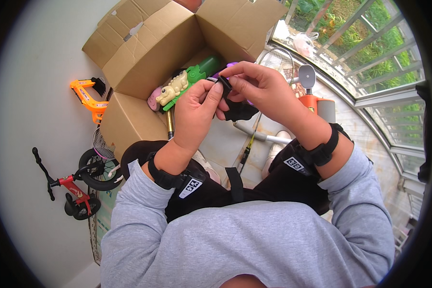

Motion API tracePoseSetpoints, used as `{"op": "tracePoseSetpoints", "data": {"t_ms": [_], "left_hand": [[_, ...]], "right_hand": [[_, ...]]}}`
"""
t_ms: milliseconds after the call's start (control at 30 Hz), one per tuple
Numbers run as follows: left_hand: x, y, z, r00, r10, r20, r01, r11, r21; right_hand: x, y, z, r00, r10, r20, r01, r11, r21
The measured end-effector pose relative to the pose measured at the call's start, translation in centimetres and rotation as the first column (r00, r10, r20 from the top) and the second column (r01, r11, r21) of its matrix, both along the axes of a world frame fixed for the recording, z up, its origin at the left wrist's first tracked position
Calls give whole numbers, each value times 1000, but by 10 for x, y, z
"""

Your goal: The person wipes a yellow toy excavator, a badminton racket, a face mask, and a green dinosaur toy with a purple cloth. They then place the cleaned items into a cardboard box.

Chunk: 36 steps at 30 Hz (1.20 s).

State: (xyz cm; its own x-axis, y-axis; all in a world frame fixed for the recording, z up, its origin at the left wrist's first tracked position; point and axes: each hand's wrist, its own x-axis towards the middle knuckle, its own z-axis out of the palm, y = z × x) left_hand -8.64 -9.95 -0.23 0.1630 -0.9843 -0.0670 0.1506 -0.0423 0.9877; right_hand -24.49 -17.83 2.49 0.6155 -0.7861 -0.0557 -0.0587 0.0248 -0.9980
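Note:
My left hand [196, 110] and my right hand [260, 89] meet in front of me above the floor. Between their fingertips they pinch a small black strap-like piece [225, 86]. A bunched black cloth [241, 111] hangs beneath it, partly hidden by my fingers; I cannot make out what it belongs to. Just beyond my left hand, a green toy with a cream crocodile figure [174, 90] leans in an open cardboard box [153, 45]. Beside the toy a pink round thing [154, 99] shows in part.
An orange toy [87, 100], a racket [102, 144] and a red balance bike [71, 185] are at the left by the white wall. To the right stands an orange and grey object [318, 105], near a barred window [369, 53]. A grey tube [259, 136] lies between my feet.

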Motion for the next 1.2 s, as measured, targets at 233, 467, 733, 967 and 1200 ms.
{"op": "tracePoseSetpoints", "data": {"t_ms": [233, 467, 733, 967, 1200], "left_hand": [[-2, -3, 0, 998, -32, 52, 35, 998, -58], [0, -4, 6, 982, -137, -133, 144, 989, 45], [6, -7, 8, 956, -199, -214, 232, 962, 142], [8, -8, 8, 942, -145, -301, 211, 957, 201], [11, -7, 5, 932, -174, -318, 239, 955, 176]], "right_hand": [[-3, -3, 1, 1000, 18, -6, -17, 1000, 23], [-5, -4, -4, 995, -46, -93, 11, 938, -347], [-5, -10, -1, 982, -173, -73, 115, 861, -496], [-6, -8, 1, 981, -189, -37, 132, 803, -581], [-5, -9, 2, 976, -216, -9, 166, 776, -608]]}}
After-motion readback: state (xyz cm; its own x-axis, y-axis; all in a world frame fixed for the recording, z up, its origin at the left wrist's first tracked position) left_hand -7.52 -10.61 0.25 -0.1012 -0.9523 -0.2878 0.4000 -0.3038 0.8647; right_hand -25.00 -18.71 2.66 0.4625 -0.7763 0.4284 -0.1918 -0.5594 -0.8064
